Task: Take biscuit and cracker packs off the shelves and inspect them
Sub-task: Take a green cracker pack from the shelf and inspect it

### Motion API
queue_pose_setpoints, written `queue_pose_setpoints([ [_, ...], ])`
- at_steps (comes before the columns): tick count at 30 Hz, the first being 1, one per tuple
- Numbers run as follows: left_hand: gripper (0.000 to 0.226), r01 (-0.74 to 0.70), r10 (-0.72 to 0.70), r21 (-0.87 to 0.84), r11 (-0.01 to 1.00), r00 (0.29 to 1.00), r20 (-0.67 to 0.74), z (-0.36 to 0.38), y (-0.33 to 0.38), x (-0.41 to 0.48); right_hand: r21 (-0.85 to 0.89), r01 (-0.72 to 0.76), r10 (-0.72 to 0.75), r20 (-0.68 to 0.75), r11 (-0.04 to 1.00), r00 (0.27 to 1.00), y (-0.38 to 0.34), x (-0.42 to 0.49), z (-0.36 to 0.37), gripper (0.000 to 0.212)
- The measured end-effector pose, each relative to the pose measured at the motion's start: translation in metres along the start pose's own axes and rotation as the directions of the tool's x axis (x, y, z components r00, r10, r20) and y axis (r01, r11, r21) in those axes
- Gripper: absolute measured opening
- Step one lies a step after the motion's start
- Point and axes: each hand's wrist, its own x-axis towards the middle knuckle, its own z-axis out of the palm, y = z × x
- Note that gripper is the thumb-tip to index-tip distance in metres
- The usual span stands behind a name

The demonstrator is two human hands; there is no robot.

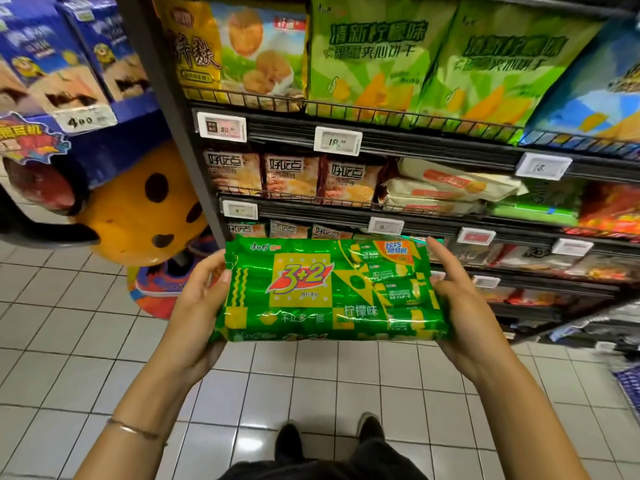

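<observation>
A shiny green and yellow cracker pack (332,289) marked "3+2" is held flat in front of me, face up, above the tiled floor. My left hand (197,306) grips its left end, thumb on the front edge and fingers underneath. My right hand (464,306) grips its right end, with the fingers running up along that edge. The pack hangs in front of the lower shelves (415,226), clear of them.
The black shelving holds large green biscuit bags (374,53) on top and brown packs (291,174) and cream packs (450,185) below, with price tags (337,141) on the rails. An orange spotted plush toy (145,209) and blue boxes (52,57) stand at left. My shoes (329,434) are on white floor tiles.
</observation>
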Motion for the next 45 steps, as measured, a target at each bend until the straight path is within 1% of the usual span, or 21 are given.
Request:
queue_pose_setpoints([
  [3, 0.037, 0.059, -0.055, -0.038, 0.998, 0.995, 0.081, -0.005, 0.005, 0.001, 0.011, -0.086, 0.085, 0.037, 0.996, 0.996, 0.002, 0.002, 0.002, 0.069],
  [5, 0.039, 0.087, -0.081, -0.055, 0.995, 0.991, 0.104, -0.007, 0.007, 0.001, 0.028, -0.128, 0.126, 0.065, 0.991, 0.990, 0.005, 0.004, 0.002, 0.067],
  [11, 0.050, 0.124, -0.113, -0.090, 0.988, 0.987, 0.117, -0.009, 0.011, 0.006, 0.136, -0.157, 0.146, 0.089, 0.978, 0.985, 0.006, 0.005, 0.001, 0.057],
  [15, 0.043, 0.161, -0.151, -0.108, 0.981, 0.984, 0.094, -0.010, 0.012, 0.008, 0.154, -0.162, 0.145, 0.113, 0.975, 0.983, 0.005, 0.002, 0.005, 0.058],
  [16, 0.040, 0.183, -0.174, -0.124, 0.975, 0.982, 0.078, -0.010, 0.012, 0.009, 0.162, -0.166, 0.147, 0.125, 0.973, 0.981, 0.005, 0.001, 0.007, 0.053],
  [18, 0.035, 0.238, -0.231, -0.145, 0.960, 0.971, 0.061, -0.011, 0.010, 0.011, 0.194, -0.181, 0.158, 0.130, 0.964, 0.979, 0.006, 0.000, 0.009, 0.038],
  [19, 0.035, 0.265, -0.259, -0.150, 0.952, 0.964, 0.057, -0.011, 0.010, 0.011, 0.210, -0.193, 0.170, 0.123, 0.958, 0.978, 0.007, -0.001, 0.009, 0.035],
  [23, 0.033, 0.309, -0.309, -0.179, 0.934, 0.951, 0.031, -0.014, 0.005, 0.011, 0.229, -0.233, 0.211, 0.114, 0.945, 0.971, 0.008, -0.005, 0.011, 0.035],
  [27, 0.032, 0.343, -0.345, -0.167, 0.924, 0.938, 0.016, -0.022, -0.002, 0.012, 0.239, -0.247, 0.230, 0.097, 0.939, 0.968, 0.010, -0.007, 0.013, 0.033],
  [29, 0.032, 0.355, -0.357, -0.159, 0.921, 0.934, 0.016, -0.024, -0.004, 0.012, 0.229, -0.240, 0.224, 0.097, 0.943, 0.970, 0.010, -0.007, 0.013, 0.031],
  [32, 0.029, 0.327, -0.327, -0.156, 0.932, 0.945, 0.023, -0.027, -0.007, 0.012, 0.189, -0.188, 0.168, 0.120, 0.964, 0.979, 0.009, -0.008, 0.017, 0.033],
  [34, 0.034, 0.323, -0.319, -0.186, 0.928, 0.946, 0.052, -0.032, -0.009, 0.012, 0.171, -0.148, 0.129, 0.118, 0.974, 0.985, 0.008, -0.008, 0.019, 0.036],
  [36, 0.039, 0.339, -0.333, -0.218, 0.915, 0.941, 0.065, -0.037, -0.013, 0.012, 0.156, -0.105, 0.084, 0.132, 0.982, 0.988, 0.006, -0.009, 0.022, 0.042],
  [39, 0.038, 0.360, -0.358, -0.257, 0.897, 0.932, 0.057, -0.041, -0.017, 0.013, 0.079, -0.047, 0.032, 0.188, 0.996, 0.982, 0.002, -0.011, 0.027, 0.053],
  [45, 0.033, 0.426, -0.436, -0.284, 0.859, 0.899, 0.031, -0.041, -0.025, 0.016, -0.037, 0.014, -0.007, 0.182, 0.999, 0.983, -0.004, -0.008, 0.037, 0.055],
])
